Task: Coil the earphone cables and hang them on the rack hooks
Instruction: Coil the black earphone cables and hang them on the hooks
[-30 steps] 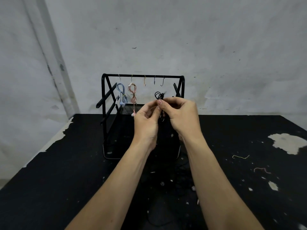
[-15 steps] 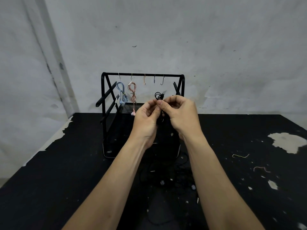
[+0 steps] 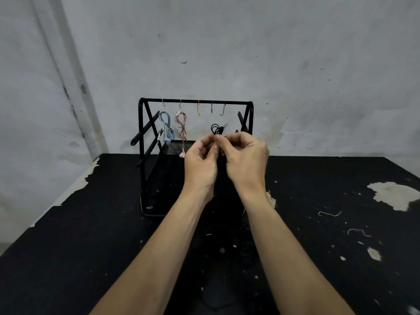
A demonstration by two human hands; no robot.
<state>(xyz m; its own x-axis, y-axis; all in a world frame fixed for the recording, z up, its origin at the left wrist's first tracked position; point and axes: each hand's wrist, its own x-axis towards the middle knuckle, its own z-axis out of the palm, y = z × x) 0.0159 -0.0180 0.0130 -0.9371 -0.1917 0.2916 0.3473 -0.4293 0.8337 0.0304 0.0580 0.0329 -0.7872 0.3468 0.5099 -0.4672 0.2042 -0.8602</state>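
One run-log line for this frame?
stage: coiling | both hands pinch black earphone cable before rack | hung: blue, pink | free hooks: three

A black table (image 3: 68, 258) is spreading under and around the hands, its coating flaking away in pale patches: a large one (image 3: 393, 195) is showing far off to the right of the hands, and smaller chips are dotting the surface nearer the right forearm. A yellowish twist tie (image 3: 329, 214) is lying to the right of the right forearm, and a pink one (image 3: 358, 232) is lying just beyond it, nearer the viewer. A stained grey wall (image 3: 295, 64) is rising behind the hands.
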